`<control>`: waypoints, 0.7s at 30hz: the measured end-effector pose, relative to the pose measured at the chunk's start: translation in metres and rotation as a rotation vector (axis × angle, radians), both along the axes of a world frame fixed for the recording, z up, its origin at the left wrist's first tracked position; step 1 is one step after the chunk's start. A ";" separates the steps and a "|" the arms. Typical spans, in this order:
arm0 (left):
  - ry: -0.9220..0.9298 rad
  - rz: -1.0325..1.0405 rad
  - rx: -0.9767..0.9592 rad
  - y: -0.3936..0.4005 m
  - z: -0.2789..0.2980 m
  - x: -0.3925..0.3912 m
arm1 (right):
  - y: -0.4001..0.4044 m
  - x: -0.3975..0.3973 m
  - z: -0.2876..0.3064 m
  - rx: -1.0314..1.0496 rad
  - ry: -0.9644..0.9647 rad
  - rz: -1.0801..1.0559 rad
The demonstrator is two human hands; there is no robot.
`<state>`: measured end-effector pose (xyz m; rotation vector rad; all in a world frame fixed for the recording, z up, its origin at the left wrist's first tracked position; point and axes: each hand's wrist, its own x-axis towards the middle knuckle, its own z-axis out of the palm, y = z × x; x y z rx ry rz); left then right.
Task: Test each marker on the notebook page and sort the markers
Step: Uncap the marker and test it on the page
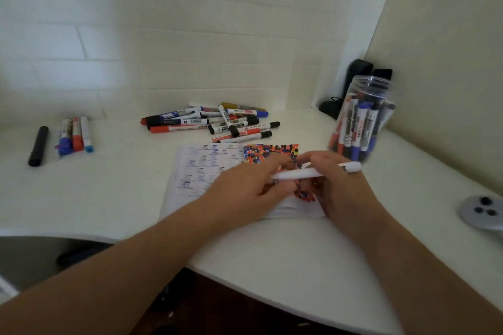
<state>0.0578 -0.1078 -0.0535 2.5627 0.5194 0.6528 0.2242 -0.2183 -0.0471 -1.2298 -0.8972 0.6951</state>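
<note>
An open notebook [206, 171] lies on the white desk, its right page [272, 151] covered with red, blue and black test dots. Over that page both hands hold one white marker [313, 172] lying roughly level. My right hand [334, 185] grips its barrel; my left hand [245, 187] pinches its left end, where the cap or tip is hidden by fingers. A pile of several markers [215, 121] sits behind the notebook. A small sorted group of markers [74, 136] and one black marker [39, 145] lie at far left.
A clear plastic jar [362, 119] with several markers stands right of the notebook, a black object [343, 90] behind it in the corner. A grey device [481, 212] lies at the right edge. The desk's curved front edge [272, 296] runs below my arms.
</note>
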 end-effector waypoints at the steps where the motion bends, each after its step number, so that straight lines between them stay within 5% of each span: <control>1: -0.006 0.032 -0.072 0.000 0.001 0.000 | 0.001 0.002 0.002 0.013 0.066 -0.032; 3: 0.026 0.108 -0.152 0.004 0.000 0.001 | -0.001 0.010 0.006 0.020 0.072 -0.096; 7: 0.164 0.181 0.025 0.005 -0.004 0.007 | -0.008 0.014 0.011 0.003 -0.117 -0.166; 16: 0.172 0.243 -0.049 0.012 -0.008 0.014 | -0.008 -0.001 0.004 -0.234 -0.376 -0.079; 21: 0.151 0.236 -0.091 0.012 -0.007 0.013 | -0.008 -0.004 0.005 -0.318 -0.362 -0.126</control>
